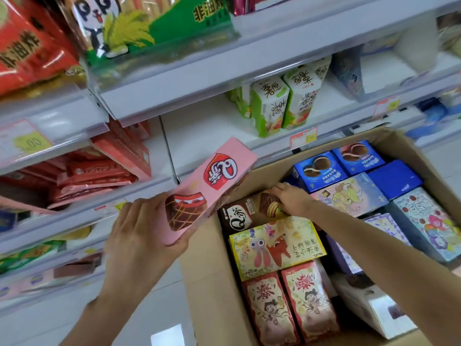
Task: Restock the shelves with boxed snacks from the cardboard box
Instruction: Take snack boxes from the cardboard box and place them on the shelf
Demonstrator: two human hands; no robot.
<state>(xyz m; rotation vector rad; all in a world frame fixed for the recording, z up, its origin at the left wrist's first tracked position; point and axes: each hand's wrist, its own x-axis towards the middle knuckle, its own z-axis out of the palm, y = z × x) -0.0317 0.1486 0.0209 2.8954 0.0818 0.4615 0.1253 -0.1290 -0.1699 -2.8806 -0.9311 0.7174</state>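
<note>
The pink box (pixel 212 186) could fall
The left hand (pixel 143 231) grips it by one end only, so it may tip; the right hand (pixel 293 198) curls round the brown box (pixel 247 212).

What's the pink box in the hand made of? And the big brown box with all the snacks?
Pink box: looks like thin printed card, smooth and slightly glossy, with sharp folded edges.
Big brown box: seems plain matte cardboard, from its bare brown walls and flaps.
</note>
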